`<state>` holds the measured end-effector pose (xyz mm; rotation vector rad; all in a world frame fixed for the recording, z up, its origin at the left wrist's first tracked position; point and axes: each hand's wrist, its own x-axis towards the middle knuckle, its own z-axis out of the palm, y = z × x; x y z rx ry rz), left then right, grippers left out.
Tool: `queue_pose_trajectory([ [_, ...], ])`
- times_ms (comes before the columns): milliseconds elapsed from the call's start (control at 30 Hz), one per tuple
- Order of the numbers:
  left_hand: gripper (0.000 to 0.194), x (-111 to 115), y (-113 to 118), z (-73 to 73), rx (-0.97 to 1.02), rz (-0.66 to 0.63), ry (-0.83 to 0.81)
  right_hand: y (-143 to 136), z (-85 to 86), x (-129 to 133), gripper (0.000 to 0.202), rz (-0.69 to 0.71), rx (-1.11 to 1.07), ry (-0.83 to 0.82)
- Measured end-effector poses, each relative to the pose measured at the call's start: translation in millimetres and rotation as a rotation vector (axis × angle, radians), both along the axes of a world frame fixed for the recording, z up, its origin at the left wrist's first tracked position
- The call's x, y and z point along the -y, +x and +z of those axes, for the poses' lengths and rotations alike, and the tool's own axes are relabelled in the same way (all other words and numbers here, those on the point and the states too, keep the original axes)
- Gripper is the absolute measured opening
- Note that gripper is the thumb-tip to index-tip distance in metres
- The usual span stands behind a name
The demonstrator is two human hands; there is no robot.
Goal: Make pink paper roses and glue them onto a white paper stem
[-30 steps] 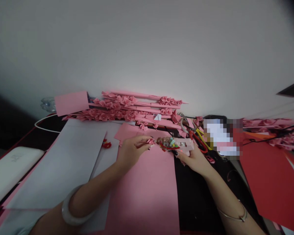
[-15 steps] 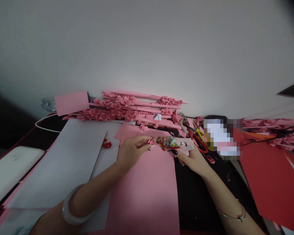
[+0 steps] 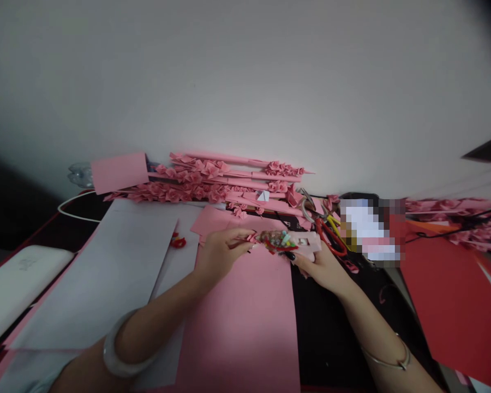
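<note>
In my right hand (image 3: 325,267) is a pale pink glue gun (image 3: 309,243), its front crusted with bits of red, green and brown. The thumb with a dark nail lies along its side. The nozzle end points left, at the fingertips of my left hand (image 3: 221,248). Those fingers are pinched around a small pink paper flower (image 3: 251,238), which touches or almost touches the nozzle; I cannot tell which. Both hands are above a large pink paper sheet (image 3: 237,316) and the black mat (image 3: 331,338).
Pink paper flower stems (image 3: 200,191) are stacked along the wall. Pliers with red handles (image 3: 331,240) lie right of the glue gun, beside a blurred-out phone-like screen (image 3: 370,229). White sheets (image 3: 94,273) spread at left, near a white box-like device (image 3: 24,289). Red paper (image 3: 454,305) lies at right.
The glue gun has shifted very slightly left and tilted a little in my right hand. My left hand keeps its pinch on the paper flower, almost still.
</note>
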<state>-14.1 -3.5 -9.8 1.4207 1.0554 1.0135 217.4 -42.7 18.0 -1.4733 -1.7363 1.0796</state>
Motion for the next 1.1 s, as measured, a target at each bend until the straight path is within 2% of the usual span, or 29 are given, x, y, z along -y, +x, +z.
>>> queue_pose_trajectory([
  [200,0.020,0,1,5.1,0.044,0.027,-0.053,1,1.8,1,0.025,-0.008,-0.033,-0.031],
  [367,0.020,0,1,5.3,0.025,-0.001,-0.041,0,2.2,1,0.025,-0.005,-0.036,-0.059],
  [500,0.020,0,1,4.0,0.030,0.002,-0.049,0,0.2,0,0.027,-0.001,-0.047,-0.028],
  [633,0.018,-1,0,4.4,0.055,0.019,-0.060,2,-1.7,-1,0.028,-0.082,-0.043,0.068],
  [733,0.018,-2,0,5.6,0.064,0.062,-0.067,2,1.3,-3,0.024,-0.132,0.063,0.226],
  [833,0.017,-3,0,7.9,0.098,0.080,-0.074,0,6.4,-5,0.025,-0.104,0.270,0.345],
  [967,0.017,-2,0,12.0,0.118,0.122,-0.084,-3,8.0,-5,0.034,-0.066,0.512,0.378],
  [1100,0.016,-3,0,14.3,0.115,0.158,-0.083,-4,7.2,-4,0.038,-0.042,0.649,0.392],
])
